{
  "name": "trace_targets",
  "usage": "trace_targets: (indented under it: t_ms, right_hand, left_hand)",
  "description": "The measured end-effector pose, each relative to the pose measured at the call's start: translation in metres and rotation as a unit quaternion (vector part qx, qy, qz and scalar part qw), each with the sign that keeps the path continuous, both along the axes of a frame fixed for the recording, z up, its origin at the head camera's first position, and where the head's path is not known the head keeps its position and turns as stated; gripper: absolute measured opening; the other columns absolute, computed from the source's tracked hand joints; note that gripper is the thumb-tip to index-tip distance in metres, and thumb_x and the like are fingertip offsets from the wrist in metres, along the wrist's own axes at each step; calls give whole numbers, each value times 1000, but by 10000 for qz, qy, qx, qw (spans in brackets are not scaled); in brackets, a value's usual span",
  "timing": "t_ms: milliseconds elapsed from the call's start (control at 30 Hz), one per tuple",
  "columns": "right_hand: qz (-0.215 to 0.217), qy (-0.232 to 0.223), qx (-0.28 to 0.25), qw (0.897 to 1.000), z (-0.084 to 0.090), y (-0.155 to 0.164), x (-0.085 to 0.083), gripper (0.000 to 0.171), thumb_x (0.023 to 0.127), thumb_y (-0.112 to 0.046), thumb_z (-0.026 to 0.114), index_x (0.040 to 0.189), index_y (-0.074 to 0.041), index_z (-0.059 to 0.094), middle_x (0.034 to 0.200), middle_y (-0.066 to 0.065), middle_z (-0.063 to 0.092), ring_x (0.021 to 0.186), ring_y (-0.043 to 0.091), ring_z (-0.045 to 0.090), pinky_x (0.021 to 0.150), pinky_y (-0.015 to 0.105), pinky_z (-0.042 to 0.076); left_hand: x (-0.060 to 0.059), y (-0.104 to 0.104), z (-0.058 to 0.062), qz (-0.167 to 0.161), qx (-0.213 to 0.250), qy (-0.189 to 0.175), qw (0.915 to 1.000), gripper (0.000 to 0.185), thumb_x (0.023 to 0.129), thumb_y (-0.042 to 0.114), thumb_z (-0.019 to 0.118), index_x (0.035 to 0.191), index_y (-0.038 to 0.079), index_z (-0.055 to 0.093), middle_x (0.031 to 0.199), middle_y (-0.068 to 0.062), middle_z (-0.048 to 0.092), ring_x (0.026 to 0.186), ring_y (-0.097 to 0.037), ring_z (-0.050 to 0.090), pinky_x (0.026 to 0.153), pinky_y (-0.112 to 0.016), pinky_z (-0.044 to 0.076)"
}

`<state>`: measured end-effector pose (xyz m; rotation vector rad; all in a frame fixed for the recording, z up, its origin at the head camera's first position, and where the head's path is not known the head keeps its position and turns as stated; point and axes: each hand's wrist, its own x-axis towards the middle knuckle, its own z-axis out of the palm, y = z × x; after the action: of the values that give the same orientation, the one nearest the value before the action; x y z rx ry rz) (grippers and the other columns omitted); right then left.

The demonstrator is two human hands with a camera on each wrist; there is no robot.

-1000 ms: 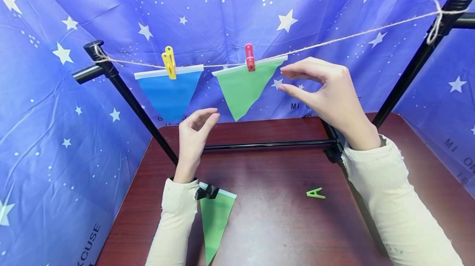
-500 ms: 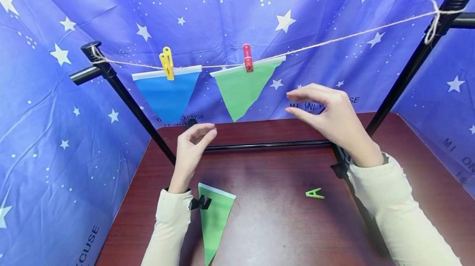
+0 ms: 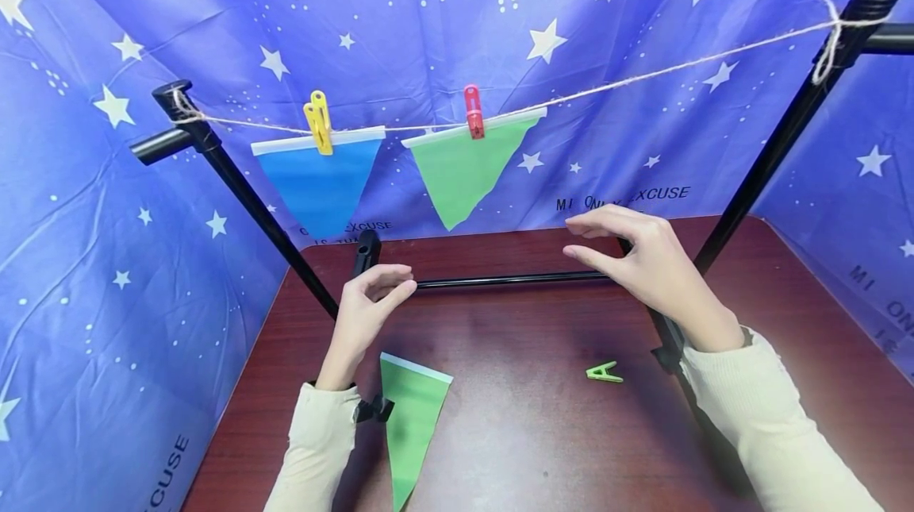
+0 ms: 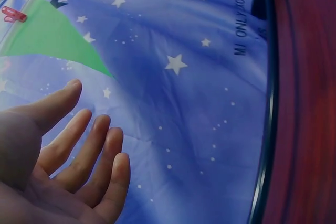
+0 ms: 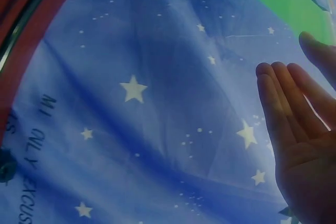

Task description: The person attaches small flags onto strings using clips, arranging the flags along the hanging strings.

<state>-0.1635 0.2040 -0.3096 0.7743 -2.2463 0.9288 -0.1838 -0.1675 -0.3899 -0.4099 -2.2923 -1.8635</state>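
Observation:
My left hand (image 3: 362, 309) hovers over the table below the blue pennant (image 3: 319, 182), its fingers loosely bent and holding nothing. To the right, my right hand (image 3: 635, 262) is in the air with thumb and fingers apart, also holding nothing. A yellow clothespin (image 3: 320, 123) clips the blue pennant to the string (image 3: 643, 77). Beside it a green pennant (image 3: 471, 167) hangs from a red clothespin (image 3: 474, 111). Another green pennant (image 3: 416, 417) lies on the table near my left sleeve. A light-green clothespin (image 3: 604, 372) lies farther right.
Two black posts (image 3: 246, 206) hold the string's tied ends. A black crossbar (image 3: 507, 280) runs low behind my hands, over the dark red wooden table (image 3: 514, 440). A blue star-patterned cloth (image 3: 428, 12) surrounds the table at the back and sides.
Both hands have come down, away from the string. My right hand has left the spot beside the hanging green pennant's corner. The pennants and clothespins stay in place.

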Motion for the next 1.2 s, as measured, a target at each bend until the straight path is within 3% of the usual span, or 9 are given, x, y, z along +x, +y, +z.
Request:
trace_targets:
  t_ms: [267,500,633,833,1067,1200]
  right_hand:
    - [-109,-285,122,9995,-21,10,4,39,72,-4,87,108,-15,75,104,-3,74,92,-10,62,83,9,45]
    - [-193,-662,214,9974,-37,18,7,38,75,-9,86,110,-18,74,104,-7,73,90,-10,64,81,8,46]
    - [-160,-756,241,9967,-47,22,9,40,75,-10,86,112,-20,73,104,-8,72,91,-9,64,83,7,45]
    - [-67,-955,245,9951,-62,28,10,42,75,-12,87,114,-22,72,105,-12,71,92,-6,63,82,11,47]
    - [-22,-1115,333,9932,-77,35,13,43,76,-14,87,115,-22,71,103,-12,70,93,-2,62,84,10,45]
    - [-53,-1236,446,9913,-86,39,15,44,76,-16,87,117,-21,70,106,-8,70,96,6,64,86,8,42]
  left_hand:
    - [2,-10,-16,-66,-540,-312,9980,28,87,25,78,113,15,72,109,-7,72,100,-14,67,89,-29,53]
    - [2,-19,-31,-281,-1147,-471,9919,30,86,25,79,113,14,71,112,-13,71,102,-20,68,89,-36,54]
    - [0,-25,-39,-336,-1490,-659,9861,32,85,26,80,112,13,71,112,-12,72,101,-19,68,88,-34,54]
    - [2,-31,-50,-508,-1651,-831,9815,33,85,27,80,113,13,71,112,-15,71,100,-20,67,87,-34,53]
    - [2,-34,-62,-602,-1645,-1000,9794,39,85,24,80,118,6,69,113,-18,69,104,-28,65,91,-43,51]
    - [-1,-36,-68,-646,-1789,-1161,9749,42,85,24,80,119,4,68,115,-17,69,104,-27,65,89,-38,52]
